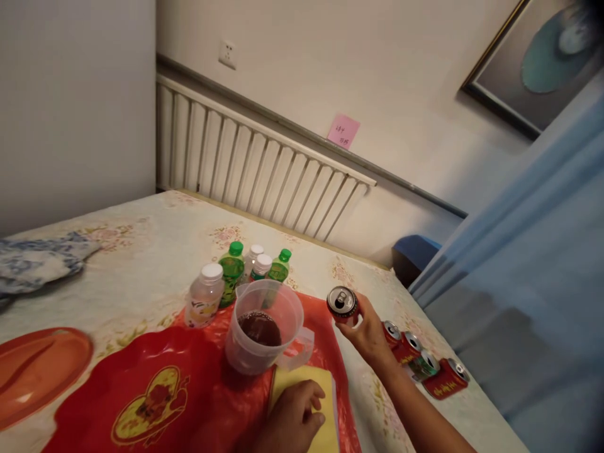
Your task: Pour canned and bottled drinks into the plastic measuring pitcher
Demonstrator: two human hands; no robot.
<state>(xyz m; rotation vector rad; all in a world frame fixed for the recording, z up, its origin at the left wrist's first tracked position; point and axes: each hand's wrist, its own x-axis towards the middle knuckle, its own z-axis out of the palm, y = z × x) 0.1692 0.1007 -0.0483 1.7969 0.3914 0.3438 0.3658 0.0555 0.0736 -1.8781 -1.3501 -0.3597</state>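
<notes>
Red can (pixel 343 304) — upright, tab end up, opening visible in the top, gripped from the right side just past the jug. Yellow cloth (pixel 325 390) — flat on the red mat, near edge, partly covered.

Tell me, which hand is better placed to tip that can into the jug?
Probably the right hand: it already grips the opened red can upright, just right of the clear jug. The left hand lies flat on the yellow sponge, nearer the person.
</notes>
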